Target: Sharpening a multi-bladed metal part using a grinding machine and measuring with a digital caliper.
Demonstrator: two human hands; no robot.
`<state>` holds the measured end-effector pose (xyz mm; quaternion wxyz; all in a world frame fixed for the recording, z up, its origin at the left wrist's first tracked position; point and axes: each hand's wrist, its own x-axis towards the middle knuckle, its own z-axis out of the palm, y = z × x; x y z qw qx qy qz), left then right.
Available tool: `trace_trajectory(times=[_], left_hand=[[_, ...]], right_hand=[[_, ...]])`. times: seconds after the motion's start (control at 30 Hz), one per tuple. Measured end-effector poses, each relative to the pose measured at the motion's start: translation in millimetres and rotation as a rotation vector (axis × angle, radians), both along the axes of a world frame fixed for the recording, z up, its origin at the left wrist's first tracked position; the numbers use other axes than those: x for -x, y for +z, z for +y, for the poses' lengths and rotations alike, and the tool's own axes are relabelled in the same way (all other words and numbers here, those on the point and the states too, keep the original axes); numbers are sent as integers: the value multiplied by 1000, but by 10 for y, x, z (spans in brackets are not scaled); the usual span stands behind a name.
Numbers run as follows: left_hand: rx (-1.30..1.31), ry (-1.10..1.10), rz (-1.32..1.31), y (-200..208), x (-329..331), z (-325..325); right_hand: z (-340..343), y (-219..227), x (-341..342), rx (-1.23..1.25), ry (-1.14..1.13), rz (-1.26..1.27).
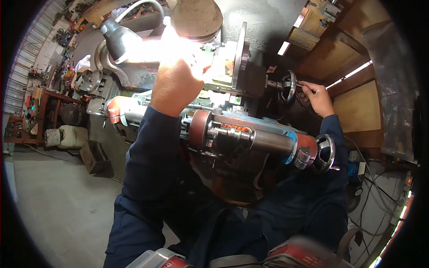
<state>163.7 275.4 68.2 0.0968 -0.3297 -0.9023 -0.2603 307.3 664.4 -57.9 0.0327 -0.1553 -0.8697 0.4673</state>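
Note:
My right hand [319, 99] pinches the small handle on the rim of a chrome handwheel [292, 86] at the right side of a metalworking machine. Over the machine's middle, my left hand [178, 82] is raised with its fingers curled closed. Strong glare from a black-shaded lamp [115, 38] washes out its fingertips, so whatever they hold cannot be made out. Close to the right of this hand stands an upright metal disc or plate [240, 56], seen nearly edge-on. Beyond it sits a large round grey-brown metal part [196, 20].
A long cylindrical machine bar [270, 144] crosses in front of me, ending in a second handwheel [326, 154]. A metal box [96, 158] and a pale gas cylinder [67, 136] stand on the floor at left. Wooden cabinets [353, 107] and loose cables [368, 192] are at right.

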Motion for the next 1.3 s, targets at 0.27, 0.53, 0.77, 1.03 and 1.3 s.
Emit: trace_trajectory(times=[0.27,0.53,0.77,1.03,1.3], left_hand=[[-220,23,-185,-180,55,54],[-213,2,-133,-177,37,49],[-241,-8,-256,-213,85,24],[-601,-37,-661,-41,-68,126],[-659,-24,-679,-96,-82,166]], right_hand=[[55,-48,7,-43,28,35],[57,-61,12,-25,9,27],[24,7,-10,-33,-3,7],[41,-3,3,-48,8,5],[-1,44,12,-53,9,-4]])
